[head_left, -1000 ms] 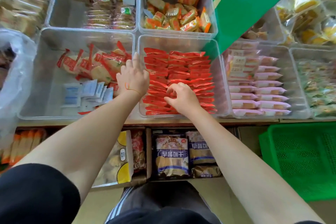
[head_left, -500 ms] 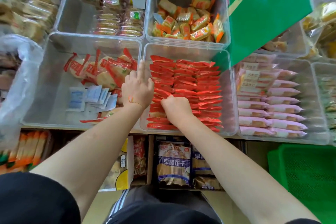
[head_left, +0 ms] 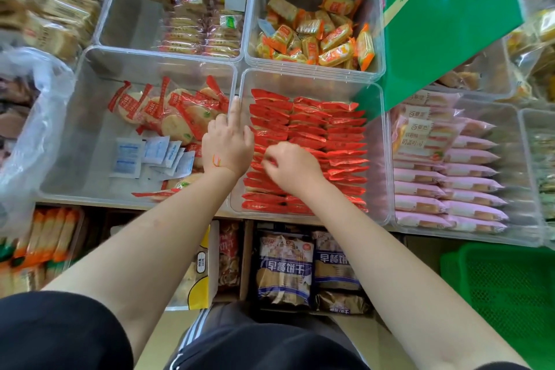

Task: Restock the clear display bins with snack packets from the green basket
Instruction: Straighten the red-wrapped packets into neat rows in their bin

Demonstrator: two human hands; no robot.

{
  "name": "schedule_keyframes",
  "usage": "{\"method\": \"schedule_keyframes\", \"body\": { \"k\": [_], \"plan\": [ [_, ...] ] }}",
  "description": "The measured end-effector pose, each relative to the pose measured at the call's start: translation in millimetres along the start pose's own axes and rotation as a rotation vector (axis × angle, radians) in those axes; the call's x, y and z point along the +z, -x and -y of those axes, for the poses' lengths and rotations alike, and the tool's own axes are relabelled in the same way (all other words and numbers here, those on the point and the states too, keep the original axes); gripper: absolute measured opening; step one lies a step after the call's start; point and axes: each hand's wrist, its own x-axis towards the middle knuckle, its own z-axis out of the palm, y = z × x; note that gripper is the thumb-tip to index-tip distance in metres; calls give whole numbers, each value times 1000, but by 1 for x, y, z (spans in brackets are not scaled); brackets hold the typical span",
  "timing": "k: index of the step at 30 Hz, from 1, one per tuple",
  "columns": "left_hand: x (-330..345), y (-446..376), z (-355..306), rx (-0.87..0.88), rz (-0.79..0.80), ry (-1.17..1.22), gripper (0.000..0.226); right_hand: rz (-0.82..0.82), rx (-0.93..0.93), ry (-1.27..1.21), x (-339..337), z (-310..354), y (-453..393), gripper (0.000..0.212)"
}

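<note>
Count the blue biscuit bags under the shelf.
2. One blue bag sits below the bin of red packets; the second lies just right of it. Others may hide underneath.

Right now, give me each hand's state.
Left hand: open, forefinger on the bin wall.
Right hand: curled over red packets; grip cannot be told.

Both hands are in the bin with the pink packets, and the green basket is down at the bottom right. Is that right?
Not quite. The head view shows the left hand and right hand at the bin of red packets; the pink packets are in the next bin to the right. The green basket is indeed at the bottom right.
</note>
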Motion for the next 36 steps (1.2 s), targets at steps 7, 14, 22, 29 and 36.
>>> {"method": "schedule_keyframes", "body": {
  "k": [7, 14, 22, 29, 36],
  "plan": [
    [-1, 0, 0, -6, 19, -8, 64, 16, 13, 173, 18, -6, -34, 64],
    [0, -1, -1, -13, 36, 52, 65, 60, -99, 213, 49, -9, -18, 63],
    [1, -1, -1, -7, 16, 61, 64, -11, 85, 274, 47, -17, -50, 71],
    [1, -1, 0, -5, 28, 24, 65, -267, -30, 161, 19, -33, -61, 54],
    [-2, 0, -1, -8, 35, -25, 65, -67, 232, 172, 21, -61, -57, 71]
  ]
}}
